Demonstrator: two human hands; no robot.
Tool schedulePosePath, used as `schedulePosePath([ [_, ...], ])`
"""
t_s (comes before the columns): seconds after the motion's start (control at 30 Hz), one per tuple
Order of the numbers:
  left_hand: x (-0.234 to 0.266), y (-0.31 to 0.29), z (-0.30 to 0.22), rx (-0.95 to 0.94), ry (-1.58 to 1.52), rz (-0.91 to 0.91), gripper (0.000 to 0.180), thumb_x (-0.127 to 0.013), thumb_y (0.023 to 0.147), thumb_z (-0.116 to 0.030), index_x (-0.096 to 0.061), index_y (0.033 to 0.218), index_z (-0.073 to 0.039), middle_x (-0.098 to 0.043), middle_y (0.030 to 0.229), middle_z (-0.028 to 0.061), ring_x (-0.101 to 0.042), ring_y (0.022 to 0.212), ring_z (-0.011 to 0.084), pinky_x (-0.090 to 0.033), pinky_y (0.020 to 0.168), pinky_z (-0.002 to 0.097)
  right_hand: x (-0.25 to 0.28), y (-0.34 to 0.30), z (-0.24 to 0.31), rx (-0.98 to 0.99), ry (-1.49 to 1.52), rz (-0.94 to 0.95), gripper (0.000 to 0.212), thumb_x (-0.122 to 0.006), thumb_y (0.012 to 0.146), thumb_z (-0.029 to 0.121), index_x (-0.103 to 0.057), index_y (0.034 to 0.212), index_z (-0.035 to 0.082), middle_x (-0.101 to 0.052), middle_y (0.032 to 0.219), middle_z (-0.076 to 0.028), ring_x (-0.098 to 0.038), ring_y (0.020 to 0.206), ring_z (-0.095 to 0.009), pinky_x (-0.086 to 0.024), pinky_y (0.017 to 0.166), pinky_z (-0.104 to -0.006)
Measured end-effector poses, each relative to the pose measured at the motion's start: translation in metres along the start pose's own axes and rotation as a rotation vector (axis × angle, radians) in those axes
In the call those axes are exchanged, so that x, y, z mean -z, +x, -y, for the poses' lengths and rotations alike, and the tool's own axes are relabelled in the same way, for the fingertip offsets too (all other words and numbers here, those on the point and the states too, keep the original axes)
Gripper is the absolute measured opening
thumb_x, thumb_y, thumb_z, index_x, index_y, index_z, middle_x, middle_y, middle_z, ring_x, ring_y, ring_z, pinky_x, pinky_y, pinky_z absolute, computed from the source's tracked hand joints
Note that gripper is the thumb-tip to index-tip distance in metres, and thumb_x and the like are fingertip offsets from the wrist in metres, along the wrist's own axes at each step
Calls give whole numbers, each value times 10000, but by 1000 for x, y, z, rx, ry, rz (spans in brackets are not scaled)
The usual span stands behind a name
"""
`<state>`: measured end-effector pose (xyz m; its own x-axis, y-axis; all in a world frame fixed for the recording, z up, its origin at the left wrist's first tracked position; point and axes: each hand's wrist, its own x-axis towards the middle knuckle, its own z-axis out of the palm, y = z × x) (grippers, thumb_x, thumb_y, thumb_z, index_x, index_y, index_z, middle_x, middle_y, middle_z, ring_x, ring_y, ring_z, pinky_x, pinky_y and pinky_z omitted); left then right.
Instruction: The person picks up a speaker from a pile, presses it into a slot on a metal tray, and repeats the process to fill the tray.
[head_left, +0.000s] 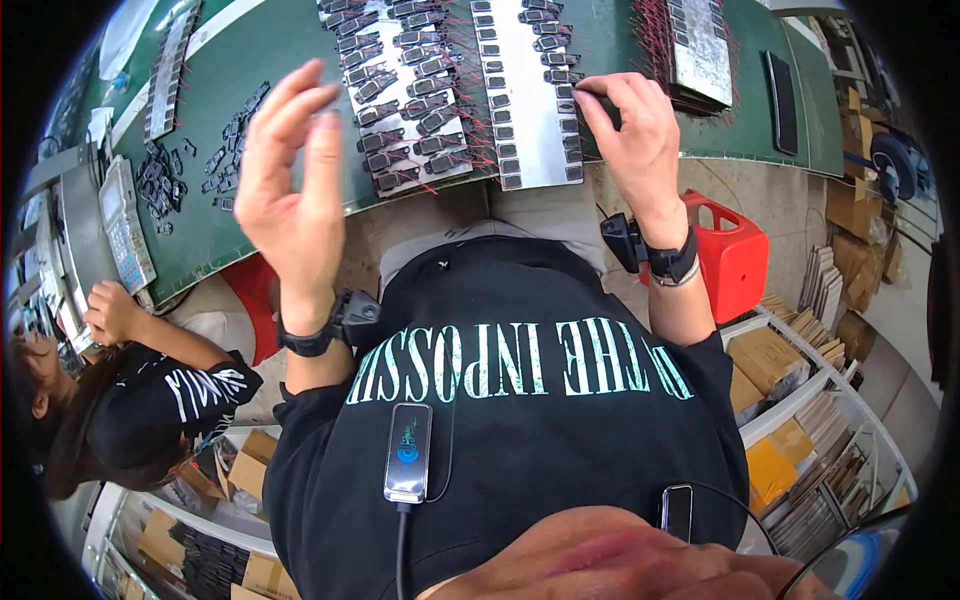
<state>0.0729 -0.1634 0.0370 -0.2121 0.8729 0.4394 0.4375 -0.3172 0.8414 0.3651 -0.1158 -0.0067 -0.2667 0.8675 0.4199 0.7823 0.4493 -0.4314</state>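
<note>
As hands (288, 200) flank plates (530, 120) — teal shirt lettering (512, 362) shows.

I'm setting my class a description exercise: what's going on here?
A person works at a green table. Their right hand is at the right edge of a metal plate lined with small black parts; whether it grips one is unclear. The left hand is raised, open and apparently empty, near a second plate crowded with wired parts. At left, another person's hand is near a keypad panel.

Silver plate (533, 95), black modules (497, 83) lining both edges.
</note>
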Motion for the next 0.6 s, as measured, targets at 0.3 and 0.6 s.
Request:
schedulePosePath([
  [0.3,56,26,22,54,66,-301,151,-641,938,-36,-717,1066,-10,-684,1184,67,-629,924,86,-509,789,224,-4,10,4,55,-78,98,113,-717,827,63,-700,937,53,-664,929,-88,-618,899,-276,-482,793,-377],
  [0.6,96,51,77,-168,1028,276,162,-684,846,-183,-750,986,-133,-710,984,71,-650,945,273,-537,834,371,13,32,2,191,-16,386,172,-666,835,-1,-620,1000,14,-603,946,-126,-586,916,-313,-474,813,-394],
])
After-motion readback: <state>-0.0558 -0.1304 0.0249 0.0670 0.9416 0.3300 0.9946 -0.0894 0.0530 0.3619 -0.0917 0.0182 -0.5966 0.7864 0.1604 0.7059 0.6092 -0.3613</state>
